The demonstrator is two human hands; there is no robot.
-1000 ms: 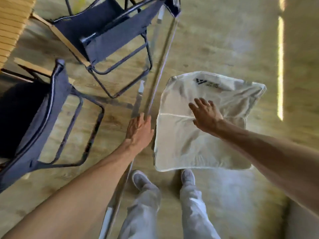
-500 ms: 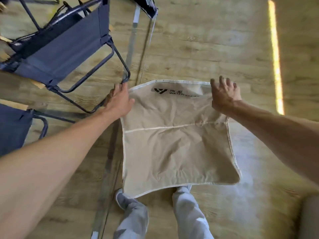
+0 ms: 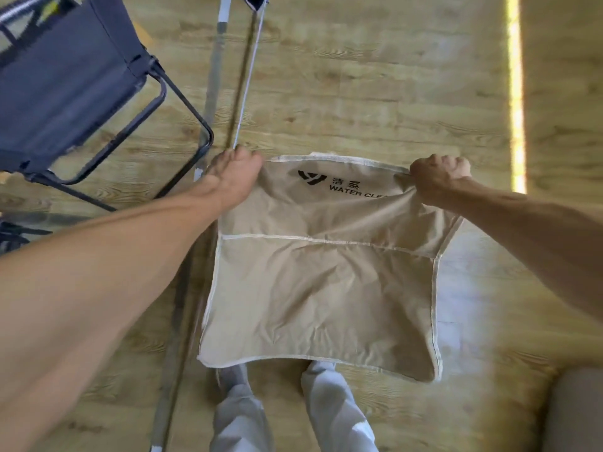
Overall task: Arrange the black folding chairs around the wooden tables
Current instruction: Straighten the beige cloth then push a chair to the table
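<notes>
- Far left, one black folding chair (image 3: 75,89) stands unfolded on the wooden floor (image 3: 359,76), its dark fabric facing the camera and its tube frame looping out at the right. Another dark frame piece (image 3: 19,231) pokes in at the left edge, probably a second chair, but too little of it shows to be sure. No wooden table is in shot, so there's no telling how the chair sits relative to one.
- Just right of the chair, a thin metal pole (image 3: 215,70) and a cord run down the floor toward the person's feet.
- The left hand (image 3: 233,176) is at the top left corner of a beige cloth bag (image 3: 319,288) printed "WATER CLE…". The fingers curl over the edge, so it looks like a grip, though the fingertips are hidden.
- The bag hangs spread out in front of the person's legs, likely held flat like that to straighten or fold it.
- The right hand (image 3: 439,174) is a tight fist, bunching the top right corner; the fabric puckers toward it.
- Judgement: this is probably chair packaging being tidied, a side step, so the chair arranging isn't moving along right now.
</notes>
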